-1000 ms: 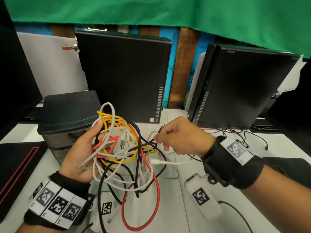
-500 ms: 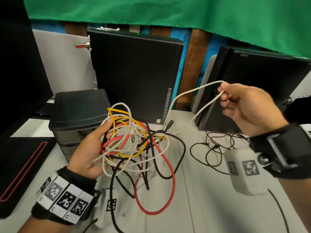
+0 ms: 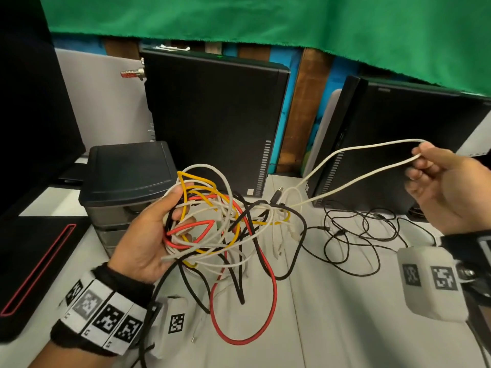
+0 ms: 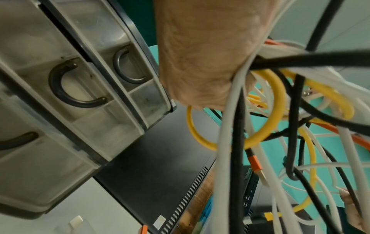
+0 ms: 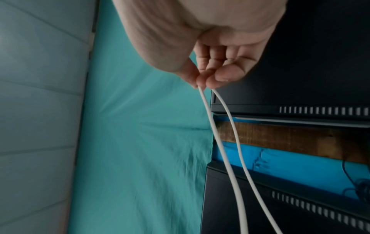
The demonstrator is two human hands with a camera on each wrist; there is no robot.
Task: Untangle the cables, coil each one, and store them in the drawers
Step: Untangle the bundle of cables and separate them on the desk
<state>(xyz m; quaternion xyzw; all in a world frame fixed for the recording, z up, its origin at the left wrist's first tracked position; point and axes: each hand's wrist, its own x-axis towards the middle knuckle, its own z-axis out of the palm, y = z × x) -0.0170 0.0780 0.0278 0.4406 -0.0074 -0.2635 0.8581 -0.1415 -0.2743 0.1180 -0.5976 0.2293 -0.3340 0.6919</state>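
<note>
My left hand (image 3: 156,235) grips a tangle of cables (image 3: 220,227) above the white table: white, yellow, red and black strands knotted together. In the left wrist view the same bundle (image 4: 280,118) crosses my palm (image 4: 204,52). Out to the right, my right hand (image 3: 438,187) pinches a doubled loop of white cable (image 3: 358,166) that stretches taut back to the knot. The right wrist view has thumb and fingers (image 5: 210,76) pinching both white strands (image 5: 226,142). A red loop (image 3: 265,314) and black ends hang down onto the table. The small drawer unit (image 3: 125,181) stands behind my left hand.
Two black computer towers (image 3: 212,123) (image 3: 393,144) stand upright at the back under a green cloth. A thin black cable (image 3: 358,240) lies loose on the table at right. A black case with a red line (image 3: 34,266) lies on the left. The drawers' fronts (image 4: 80,88) are closed.
My right hand went from picking at the knot to drawing a white loop out to the right, away from the bundle, and now holds it slightly lower and farther right. The left hand keeps the tangle.
</note>
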